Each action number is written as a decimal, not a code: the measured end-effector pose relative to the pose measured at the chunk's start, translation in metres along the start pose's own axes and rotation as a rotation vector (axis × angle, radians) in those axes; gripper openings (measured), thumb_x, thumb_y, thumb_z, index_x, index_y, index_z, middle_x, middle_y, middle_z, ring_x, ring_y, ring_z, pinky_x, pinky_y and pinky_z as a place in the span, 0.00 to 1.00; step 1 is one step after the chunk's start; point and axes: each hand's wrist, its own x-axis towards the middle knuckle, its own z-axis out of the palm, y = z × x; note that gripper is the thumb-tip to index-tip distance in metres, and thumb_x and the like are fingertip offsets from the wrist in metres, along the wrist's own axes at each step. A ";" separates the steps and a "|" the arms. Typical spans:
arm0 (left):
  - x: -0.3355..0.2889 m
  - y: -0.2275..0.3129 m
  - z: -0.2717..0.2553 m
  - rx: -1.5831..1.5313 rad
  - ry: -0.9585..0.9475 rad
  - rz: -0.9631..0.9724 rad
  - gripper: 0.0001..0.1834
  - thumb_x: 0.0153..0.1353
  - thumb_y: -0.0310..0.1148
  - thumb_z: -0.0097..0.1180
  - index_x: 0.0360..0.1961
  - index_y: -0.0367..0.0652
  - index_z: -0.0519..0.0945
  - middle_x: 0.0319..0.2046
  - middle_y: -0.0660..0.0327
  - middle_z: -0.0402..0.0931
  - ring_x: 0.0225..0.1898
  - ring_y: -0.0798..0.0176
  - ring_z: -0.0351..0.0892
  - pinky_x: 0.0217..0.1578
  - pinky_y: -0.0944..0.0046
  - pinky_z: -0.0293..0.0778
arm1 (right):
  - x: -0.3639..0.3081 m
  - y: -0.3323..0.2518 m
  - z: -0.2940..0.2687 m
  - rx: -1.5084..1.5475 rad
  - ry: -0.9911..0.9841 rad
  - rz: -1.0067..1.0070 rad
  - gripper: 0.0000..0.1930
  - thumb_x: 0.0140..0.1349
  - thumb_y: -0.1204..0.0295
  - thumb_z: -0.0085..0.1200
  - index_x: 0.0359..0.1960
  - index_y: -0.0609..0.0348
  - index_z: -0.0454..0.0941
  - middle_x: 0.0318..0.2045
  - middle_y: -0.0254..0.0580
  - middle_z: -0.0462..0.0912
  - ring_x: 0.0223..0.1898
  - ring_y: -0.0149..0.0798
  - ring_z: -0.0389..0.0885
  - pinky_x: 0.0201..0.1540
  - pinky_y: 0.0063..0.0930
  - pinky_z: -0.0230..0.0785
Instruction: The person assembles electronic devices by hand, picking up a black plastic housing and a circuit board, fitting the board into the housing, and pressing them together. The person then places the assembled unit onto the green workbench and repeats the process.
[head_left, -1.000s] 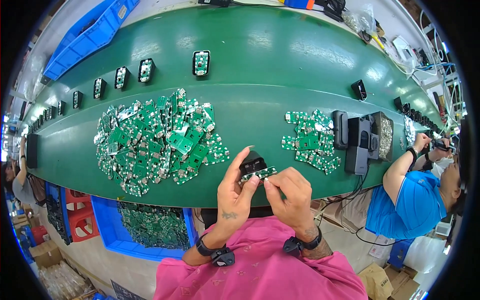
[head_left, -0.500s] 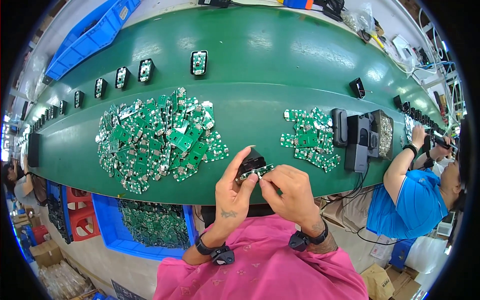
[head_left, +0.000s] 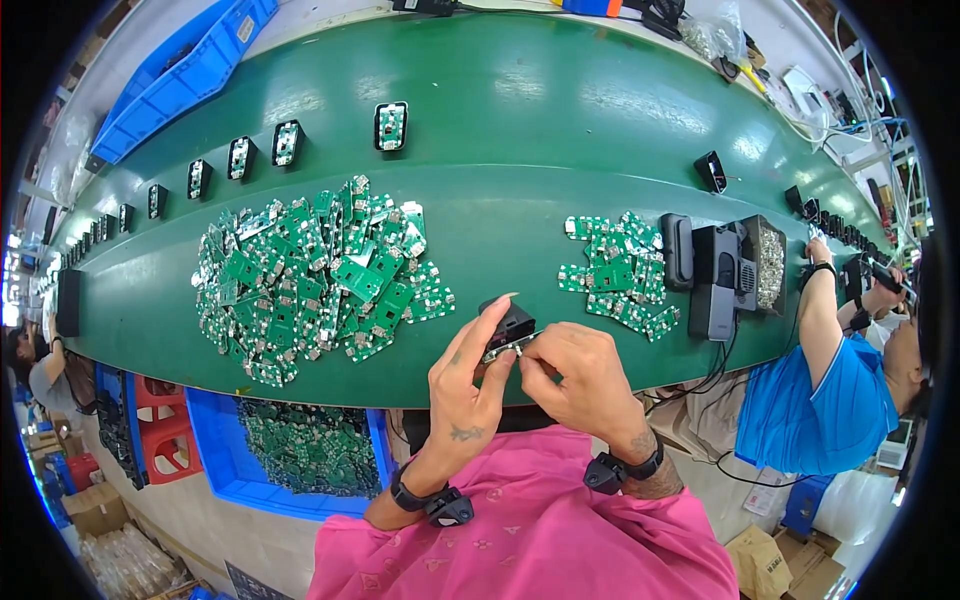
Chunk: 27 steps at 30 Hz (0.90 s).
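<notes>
Near the front edge of the green bench, my left hand [head_left: 465, 385] is wrapped round a black plastic housing [head_left: 514, 323], its thumb on a small circuit board [head_left: 508, 347]. The board sits at the housing's near side, tilted; whether it is seated inside I cannot tell. My right hand [head_left: 580, 372] pinches the board's right end between thumb and fingertips. To the left of my hands spreads a large heap of green circuit boards [head_left: 310, 280]. A smaller group of boards [head_left: 615, 278] lies to the right.
Black housings with boards in them [head_left: 391, 127] form a row to the far left. A grey device [head_left: 713, 285] and a tray of small parts [head_left: 768, 265] stand at right. A blue crate of boards [head_left: 230, 470] is below the bench. A co-worker in blue [head_left: 815, 400] works at right.
The board has turned and moved closer against the housing, showing less of its face. My hands have barely shifted. The co-worker's arm at right has reached farther across the bench.
</notes>
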 end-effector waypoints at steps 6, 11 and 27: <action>0.004 0.005 0.002 0.271 0.005 0.208 0.26 0.60 0.16 0.57 0.61 0.38 0.75 0.51 0.50 0.78 0.47 0.59 0.82 0.46 0.64 0.78 | -0.002 0.000 0.002 -0.082 0.014 -0.003 0.07 0.50 0.78 0.58 0.21 0.61 0.72 0.20 0.44 0.74 0.24 0.48 0.76 0.26 0.42 0.68; 0.008 0.010 0.001 0.312 0.056 0.255 0.24 0.57 0.16 0.57 0.57 0.38 0.77 0.47 0.46 0.79 0.44 0.46 0.82 0.44 0.58 0.78 | 0.003 -0.001 0.007 -0.061 0.029 -0.006 0.07 0.51 0.78 0.58 0.21 0.62 0.71 0.20 0.45 0.74 0.24 0.50 0.75 0.27 0.43 0.68; -0.002 -0.016 -0.015 -0.225 0.012 -0.167 0.28 0.63 0.19 0.57 0.64 0.37 0.66 0.49 0.55 0.75 0.43 0.64 0.81 0.37 0.66 0.84 | -0.012 0.009 0.032 0.225 0.114 0.254 0.09 0.62 0.69 0.62 0.35 0.64 0.80 0.21 0.41 0.81 0.20 0.31 0.79 0.24 0.28 0.69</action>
